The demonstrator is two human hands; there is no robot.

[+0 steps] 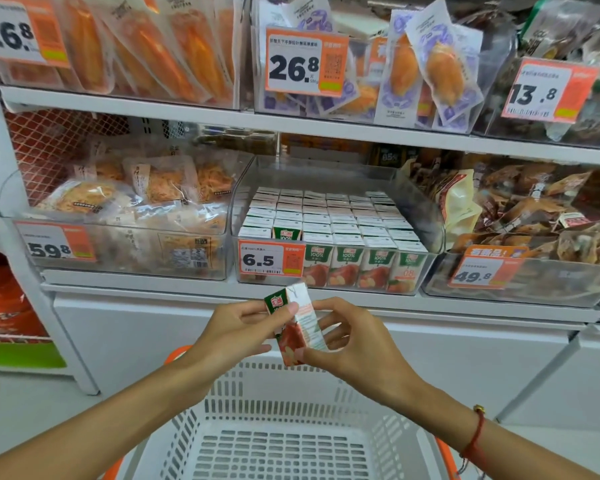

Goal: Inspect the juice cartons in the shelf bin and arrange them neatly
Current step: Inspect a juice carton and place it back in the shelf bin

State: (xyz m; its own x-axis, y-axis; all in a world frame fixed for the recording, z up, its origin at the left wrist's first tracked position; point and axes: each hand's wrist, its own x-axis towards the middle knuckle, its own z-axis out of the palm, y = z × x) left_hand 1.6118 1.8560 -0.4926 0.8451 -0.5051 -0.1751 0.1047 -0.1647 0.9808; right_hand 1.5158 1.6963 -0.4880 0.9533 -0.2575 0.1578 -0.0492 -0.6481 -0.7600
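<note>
You hold one juice carton [297, 323] tilted between both hands: your left hand [238, 329] pinches its top, your right hand [355, 341] its lower edge (above a white basket [281, 441]). The clear shelf bin [426, 216] shows four cartons along its front beside its price tag [271, 259].

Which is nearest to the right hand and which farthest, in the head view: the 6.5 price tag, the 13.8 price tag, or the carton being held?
1. Held carton, in the right hand.
2. 6.5 price tag, on the bin front above.
3. 13.8 price tag, upper shelf, far right.
</note>
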